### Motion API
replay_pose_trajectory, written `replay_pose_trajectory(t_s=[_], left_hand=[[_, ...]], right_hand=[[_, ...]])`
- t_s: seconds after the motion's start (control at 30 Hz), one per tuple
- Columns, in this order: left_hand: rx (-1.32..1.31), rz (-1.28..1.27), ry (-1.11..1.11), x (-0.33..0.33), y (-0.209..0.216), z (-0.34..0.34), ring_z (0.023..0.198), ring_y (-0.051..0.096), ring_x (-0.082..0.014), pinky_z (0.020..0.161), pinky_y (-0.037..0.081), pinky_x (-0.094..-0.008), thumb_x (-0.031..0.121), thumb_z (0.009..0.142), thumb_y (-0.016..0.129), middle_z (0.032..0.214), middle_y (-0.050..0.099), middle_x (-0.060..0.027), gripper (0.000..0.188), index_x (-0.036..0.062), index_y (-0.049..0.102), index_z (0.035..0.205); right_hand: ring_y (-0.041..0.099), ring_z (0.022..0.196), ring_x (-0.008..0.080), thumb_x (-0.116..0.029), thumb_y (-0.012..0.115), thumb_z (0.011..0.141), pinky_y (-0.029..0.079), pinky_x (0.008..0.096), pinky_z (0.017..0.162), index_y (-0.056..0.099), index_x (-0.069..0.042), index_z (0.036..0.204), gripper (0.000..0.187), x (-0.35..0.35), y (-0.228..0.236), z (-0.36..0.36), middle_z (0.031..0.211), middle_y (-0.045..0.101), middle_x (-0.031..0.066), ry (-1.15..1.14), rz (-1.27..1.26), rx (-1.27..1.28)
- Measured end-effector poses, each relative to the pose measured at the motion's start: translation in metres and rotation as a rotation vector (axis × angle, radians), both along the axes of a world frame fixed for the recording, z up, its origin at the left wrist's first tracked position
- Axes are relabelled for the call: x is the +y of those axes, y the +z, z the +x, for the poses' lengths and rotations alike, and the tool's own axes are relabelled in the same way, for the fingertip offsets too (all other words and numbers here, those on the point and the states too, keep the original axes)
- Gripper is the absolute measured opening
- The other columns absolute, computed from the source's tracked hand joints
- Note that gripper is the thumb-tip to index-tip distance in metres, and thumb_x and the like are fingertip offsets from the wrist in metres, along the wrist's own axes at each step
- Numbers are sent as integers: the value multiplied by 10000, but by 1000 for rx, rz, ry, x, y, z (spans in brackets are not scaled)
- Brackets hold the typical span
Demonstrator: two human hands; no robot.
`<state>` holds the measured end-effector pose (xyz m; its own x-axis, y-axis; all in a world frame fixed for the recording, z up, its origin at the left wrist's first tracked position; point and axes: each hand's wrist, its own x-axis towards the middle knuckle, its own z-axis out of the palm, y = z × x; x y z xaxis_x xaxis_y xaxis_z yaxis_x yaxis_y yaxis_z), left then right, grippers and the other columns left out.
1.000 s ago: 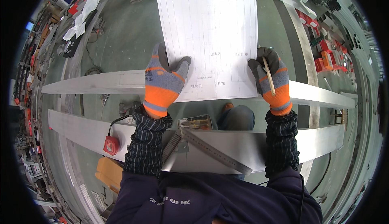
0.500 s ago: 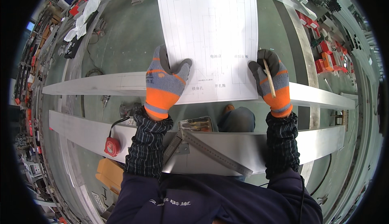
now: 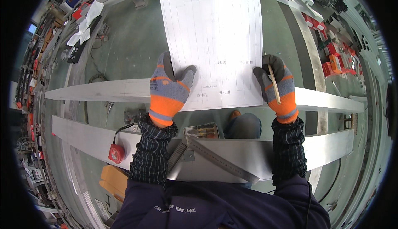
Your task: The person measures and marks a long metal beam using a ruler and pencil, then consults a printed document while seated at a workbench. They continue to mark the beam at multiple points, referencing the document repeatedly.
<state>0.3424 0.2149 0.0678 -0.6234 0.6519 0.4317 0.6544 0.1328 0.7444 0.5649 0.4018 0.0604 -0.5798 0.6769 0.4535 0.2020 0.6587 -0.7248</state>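
A white sheet with a printed technical drawing [image 3: 213,38] is held up in front of me by its two lower sides. My left hand [image 3: 171,89], in a grey and orange work glove, pinches its left edge, thumb on the front. At the right edge my right hand [image 3: 278,86], gloved alike, grips the paper with its thumb. A thin pale wooden stick, perhaps a pencil [image 3: 274,84], is also tucked in my right hand's fingers. Below the paper, a metal set square [image 3: 222,161] lies on the nearer metal beam [image 3: 315,151].
A red tape measure [image 3: 117,153] rests on the near beam at left. Another long beam [image 3: 103,90] runs across farther off. A tray of tools [image 3: 202,131] sits beyond the near beam. An opened cardboard box [image 3: 112,181] lies lower left; red boxes [image 3: 333,59] stand at right.
The sheet and both hands sit slightly lower in view, and the sheet's top edge now shows. Both hands keep their hold on it.
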Motion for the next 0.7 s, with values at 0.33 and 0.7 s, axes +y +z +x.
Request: replay_pose_trajectory(t_s=[0.33, 0.7], left_hand=[[17, -48, 9, 2, 7, 4, 903, 707, -300, 801, 565, -390, 160, 867, 790, 1033, 708, -195, 494, -22, 549, 1258], [70, -41, 35, -4, 7, 3, 931, 715, -328, 804, 569, -406, 169, 859, 796, 1031, 714, -214, 543, -38, 544, 1293]], right_hand=[[589, 752, 170, -90, 774, 898, 531, 314, 691, 625, -20, 1112, 270, 2, -4, 1, 862, 635, 93, 19, -63, 49], [623, 745, 191, -87, 766, 897, 533, 336, 675, 634, -18, 1103, 254, -7, 6, -1, 858, 654, 105, -13, -81, -14]])
